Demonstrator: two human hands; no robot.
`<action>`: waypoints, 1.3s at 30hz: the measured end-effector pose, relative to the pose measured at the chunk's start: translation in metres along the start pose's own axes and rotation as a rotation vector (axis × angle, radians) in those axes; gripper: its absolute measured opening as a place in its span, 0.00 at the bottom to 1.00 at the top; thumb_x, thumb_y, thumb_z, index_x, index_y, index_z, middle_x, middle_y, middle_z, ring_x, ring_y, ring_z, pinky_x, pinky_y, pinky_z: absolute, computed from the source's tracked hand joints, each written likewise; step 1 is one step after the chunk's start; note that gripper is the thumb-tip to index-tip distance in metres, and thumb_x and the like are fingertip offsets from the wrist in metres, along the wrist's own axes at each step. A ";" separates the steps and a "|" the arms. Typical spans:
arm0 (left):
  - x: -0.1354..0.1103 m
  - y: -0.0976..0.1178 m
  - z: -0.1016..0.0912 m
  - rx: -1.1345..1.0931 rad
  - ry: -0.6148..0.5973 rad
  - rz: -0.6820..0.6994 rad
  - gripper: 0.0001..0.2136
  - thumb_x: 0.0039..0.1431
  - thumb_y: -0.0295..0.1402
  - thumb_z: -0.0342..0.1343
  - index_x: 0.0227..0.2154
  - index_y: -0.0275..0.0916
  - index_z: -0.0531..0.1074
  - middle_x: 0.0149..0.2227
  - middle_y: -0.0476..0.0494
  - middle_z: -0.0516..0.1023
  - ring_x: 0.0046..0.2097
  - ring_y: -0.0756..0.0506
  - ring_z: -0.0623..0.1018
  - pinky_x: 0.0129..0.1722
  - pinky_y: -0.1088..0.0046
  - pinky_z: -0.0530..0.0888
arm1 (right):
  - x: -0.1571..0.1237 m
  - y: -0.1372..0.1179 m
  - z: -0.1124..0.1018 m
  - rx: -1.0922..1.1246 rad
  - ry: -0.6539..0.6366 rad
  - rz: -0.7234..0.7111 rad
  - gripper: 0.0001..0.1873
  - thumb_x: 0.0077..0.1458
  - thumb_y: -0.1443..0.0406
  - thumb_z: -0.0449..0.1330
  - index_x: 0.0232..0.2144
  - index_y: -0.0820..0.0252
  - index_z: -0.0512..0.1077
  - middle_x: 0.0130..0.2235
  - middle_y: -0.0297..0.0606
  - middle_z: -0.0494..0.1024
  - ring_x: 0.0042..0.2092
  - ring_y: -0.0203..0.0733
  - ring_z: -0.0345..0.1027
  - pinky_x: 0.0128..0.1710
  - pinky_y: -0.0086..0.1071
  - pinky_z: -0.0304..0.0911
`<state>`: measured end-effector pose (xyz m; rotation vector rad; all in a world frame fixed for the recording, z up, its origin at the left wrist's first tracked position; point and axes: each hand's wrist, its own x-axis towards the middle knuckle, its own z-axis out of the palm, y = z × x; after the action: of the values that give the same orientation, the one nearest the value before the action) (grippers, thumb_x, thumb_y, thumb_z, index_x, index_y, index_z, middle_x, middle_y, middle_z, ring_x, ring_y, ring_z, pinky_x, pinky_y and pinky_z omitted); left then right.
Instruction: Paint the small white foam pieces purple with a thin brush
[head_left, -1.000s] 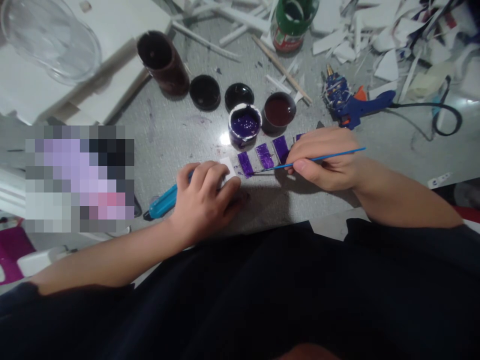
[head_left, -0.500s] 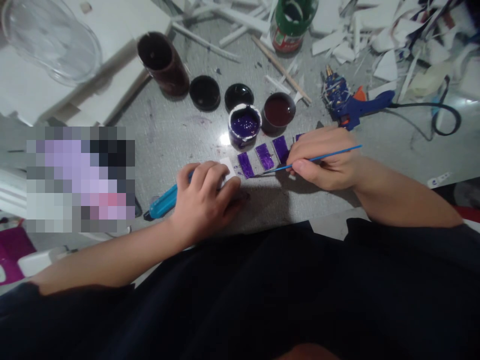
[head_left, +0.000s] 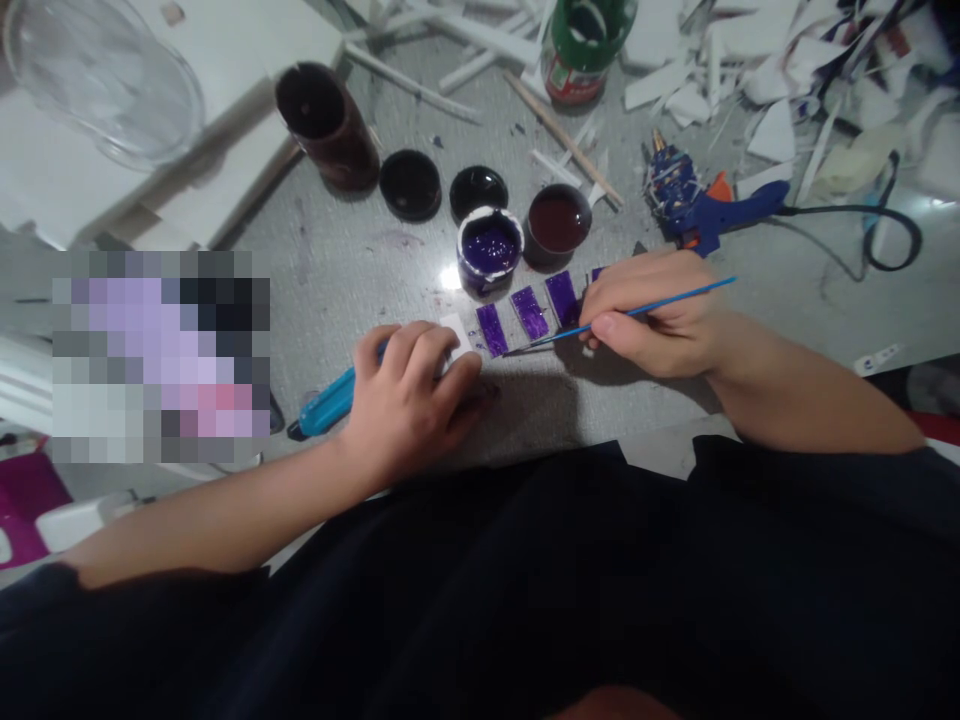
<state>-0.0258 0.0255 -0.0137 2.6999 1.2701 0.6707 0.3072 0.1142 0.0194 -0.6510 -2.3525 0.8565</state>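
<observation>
Blue-handled tool (head_left: 326,405) is lying on the table (head_left: 337,270), its far end passing under the left hand (head_left: 409,395); cannot tell whether the palm is gripping it.

Left hand is curling its fingers down onto the white end of the strip (head_left: 530,312), pinning it flat to the table. The strip is running from those fingertips across to the right hand (head_left: 652,315), with three purple blocks showing between the hands and a fourth partly hidden behind the right knuckles.

Judgement: the strip is looking thin, light and stiff enough to lie flat, so it is likely to skid unless held. The purple blocks are looking glossy, possibly wet, so the bare white end is the clean place to hold.

Right hand is pinching the brush (head_left: 675,297) between thumb and fingers near mid-handle, with the tip reaching left onto the strip's near edge. The brush is slim and light; a fingertip pinch is suiting it.

Just beyond the strip, between the hands: purple paint pot (head_left: 490,245) and brown paint pot (head_left: 559,220), both open. Beyond the right hand: glue gun (head_left: 701,210).
</observation>
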 end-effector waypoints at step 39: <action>-0.001 -0.001 0.001 0.030 0.006 0.030 0.11 0.77 0.41 0.68 0.55 0.44 0.80 0.55 0.34 0.84 0.59 0.30 0.83 0.60 0.44 0.74 | 0.001 -0.006 0.001 0.070 0.137 -0.102 0.12 0.78 0.67 0.58 0.41 0.54 0.80 0.32 0.37 0.85 0.32 0.39 0.76 0.36 0.37 0.72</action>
<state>-0.0268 0.0258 -0.0155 2.7484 1.2531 0.6681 0.3040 0.1103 0.0231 -0.5392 -2.2027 0.8192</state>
